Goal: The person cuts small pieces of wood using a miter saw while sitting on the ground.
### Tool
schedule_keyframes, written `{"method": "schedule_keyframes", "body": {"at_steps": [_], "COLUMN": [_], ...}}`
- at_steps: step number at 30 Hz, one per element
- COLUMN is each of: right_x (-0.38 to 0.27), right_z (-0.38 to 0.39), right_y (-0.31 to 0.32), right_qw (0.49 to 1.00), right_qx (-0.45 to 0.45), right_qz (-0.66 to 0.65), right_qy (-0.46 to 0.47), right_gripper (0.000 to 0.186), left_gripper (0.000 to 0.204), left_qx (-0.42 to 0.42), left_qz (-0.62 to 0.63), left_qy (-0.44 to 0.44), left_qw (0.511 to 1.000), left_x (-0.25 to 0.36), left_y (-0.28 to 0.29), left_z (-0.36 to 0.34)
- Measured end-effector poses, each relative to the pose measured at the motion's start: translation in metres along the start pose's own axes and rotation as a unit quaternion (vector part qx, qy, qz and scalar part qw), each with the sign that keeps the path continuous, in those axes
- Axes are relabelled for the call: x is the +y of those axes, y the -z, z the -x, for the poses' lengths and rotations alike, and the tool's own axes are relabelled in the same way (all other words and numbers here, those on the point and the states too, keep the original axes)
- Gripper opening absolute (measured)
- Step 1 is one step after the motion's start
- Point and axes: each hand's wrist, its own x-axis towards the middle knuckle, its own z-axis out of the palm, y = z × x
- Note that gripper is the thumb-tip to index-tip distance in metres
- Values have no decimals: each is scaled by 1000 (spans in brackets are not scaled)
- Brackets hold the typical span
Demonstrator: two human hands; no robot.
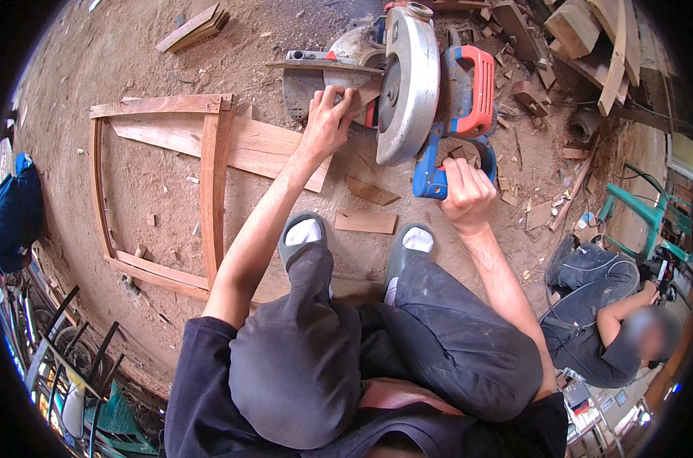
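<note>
A miter saw [409,88] with a silver blade guard and a blue and red motor body stands on the ground in front of me. My right hand [467,192] is wrapped round its blue handle [429,180]. Close to the left of the guard, my left hand [332,122] is closed, its fingers curled over a small piece of wood [369,90] at the saw's fence [323,67]. Part of that piece is hidden by the fingers and the guard. Two loose wooden offcuts, one darker [371,190] and one lighter [365,221], lie on the ground nearer my feet.
A rectangular wooden frame [213,183] lies to the left, with a wide board [266,149] under it. Wood scraps [575,30] pile up at the far right. Another person [602,305] sits low at the right, near a green plastic chair [636,217]. Bicycles [75,351] stand lower left.
</note>
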Motion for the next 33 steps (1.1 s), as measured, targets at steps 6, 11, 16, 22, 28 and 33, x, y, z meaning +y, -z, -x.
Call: {"method": "schedule_keyframes", "body": {"at_steps": [6, 11, 16, 22, 28, 33], "right_x": [1, 2, 1, -1, 0, 1], "right_z": [0, 2, 2, 1, 3, 4], "right_y": [-1, -4, -5, -3, -6, -6], "right_qw": [1000, 1000, 1000, 1000, 1000, 1000], "right_qx": [7, 16, 14, 15, 21, 21], "right_qz": [1, 3, 0, 3, 9, 10], "right_qy": [2, 5, 2, 6, 14, 16], "right_gripper": [18, 17, 15, 16, 17, 17], "left_gripper": [54, 54, 55, 55, 53, 52], "left_qx": [5, -3, -4, -10, -7, -9], "left_qz": [9, 18, 10, 9, 11, 6], "left_qy": [0, 9, 4, 7, 5, 0], "left_qw": [1000, 1000, 1000, 1000, 1000, 1000], "left_x": [-1, -2, -3, -1, -1, -3], "left_y": [-2, -3, -2, 0, 0, -1], "left_z": [1, 1, 2, 0, 0, 0]}}
